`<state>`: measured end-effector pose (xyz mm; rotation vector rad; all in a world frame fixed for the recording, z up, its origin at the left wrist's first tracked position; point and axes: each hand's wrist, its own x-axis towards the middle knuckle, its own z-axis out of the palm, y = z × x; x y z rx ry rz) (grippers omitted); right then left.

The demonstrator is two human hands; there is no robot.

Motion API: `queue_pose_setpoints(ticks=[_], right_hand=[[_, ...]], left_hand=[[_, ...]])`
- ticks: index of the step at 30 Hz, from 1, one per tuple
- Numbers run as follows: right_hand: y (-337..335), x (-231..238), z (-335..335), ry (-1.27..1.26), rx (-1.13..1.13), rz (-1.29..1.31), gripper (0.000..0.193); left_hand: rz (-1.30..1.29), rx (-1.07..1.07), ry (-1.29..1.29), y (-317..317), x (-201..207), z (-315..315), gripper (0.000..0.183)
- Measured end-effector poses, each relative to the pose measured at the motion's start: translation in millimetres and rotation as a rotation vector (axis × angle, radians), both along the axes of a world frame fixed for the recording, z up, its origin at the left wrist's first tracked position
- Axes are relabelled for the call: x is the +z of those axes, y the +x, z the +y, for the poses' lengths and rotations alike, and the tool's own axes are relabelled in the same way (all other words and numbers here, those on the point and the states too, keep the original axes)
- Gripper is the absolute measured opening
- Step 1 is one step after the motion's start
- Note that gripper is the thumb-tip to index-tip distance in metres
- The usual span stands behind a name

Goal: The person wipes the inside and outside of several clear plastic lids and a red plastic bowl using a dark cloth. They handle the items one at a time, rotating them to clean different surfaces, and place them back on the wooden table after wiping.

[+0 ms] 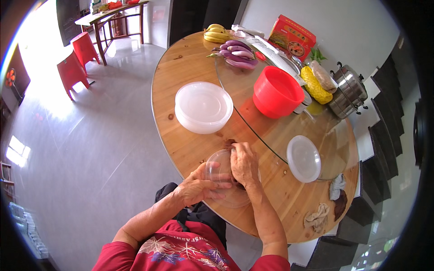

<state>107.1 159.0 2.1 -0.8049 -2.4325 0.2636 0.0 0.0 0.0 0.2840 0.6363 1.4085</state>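
My left hand [198, 185] grips the side of a clear round plastic bowl [218, 168] at the near edge of the round wooden table [275, 212]. Its fingers show through the clear wall. My right hand [244, 163] is closed and presses at the bowl, holding a dark brown cloth [231, 143] that pokes out past the fingers; most of the cloth is hidden under the hand. Just beyond the bowl sits a stack of translucent white round containers [203, 108]. To the right, a white round plastic lid [304, 159] lies on the glass turntable [266, 135].
A red basin [278, 92], purple eggplants [237, 54], bananas [216, 33], a red box [293, 36], a yellow bundle [315, 86] and a steel pot [348, 90] stand farther back. Crumpled cloths [317, 217] lie at the right edge. Red stools [72, 74] stand on the floor.
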Motion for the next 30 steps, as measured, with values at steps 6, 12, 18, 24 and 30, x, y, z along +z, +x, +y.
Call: queue_pose_setpoints(ticks=[6, 12, 18, 24, 30], right_hand=[[31.4, -6.9, 7.2, 0.091, -0.171, -0.059, 0.017], [6.1, 6.2, -5.1, -0.029, 0.207, 0.075, 0.029], [-0.9, 15.1, -49.1, -0.038, 0.522, 0.128, 0.028], [7.1, 22.6, -76.7, 0.080, 0.485, 0.064, 0.031], [-3.7, 10.2, -16.2, 0.015, 0.174, 0.032, 0.032]], left_hand=[[0.005, 0.012, 0.005, 0.9, -0.4, -0.4, 0.058], [-0.022, -0.041, 0.071, -3.0, -2.5, 5.0, 0.060], [-0.416, -0.042, 0.242, -11.3, -32.3, 3.6, 0.052], [-0.396, 0.092, 0.057, -7.5, 3.9, 4.1, 0.065], [-0.115, 0.087, 0.027, -4.1, -18.2, 9.8, 0.038]])
